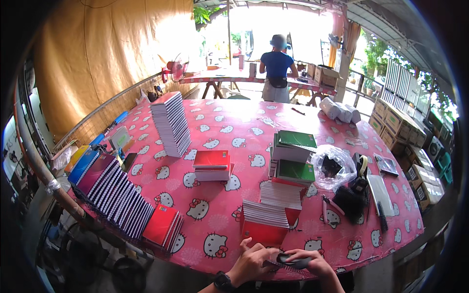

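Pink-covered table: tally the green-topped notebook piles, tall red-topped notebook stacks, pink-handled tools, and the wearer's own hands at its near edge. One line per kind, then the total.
Rear green-topped pile and front green-topped pile: 2
Tall red-topped notebook stack: 1
Pink-handled tool: 1
Left hand and right hand: 2
Total: 6

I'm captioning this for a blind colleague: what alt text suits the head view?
A person's left hand and right hand hold a dark item at the near edge of a pink table, by red notebooks. Green notebooks, a clear bag and pliers also lie there; beyond, a co-worker in blue stands at another table.
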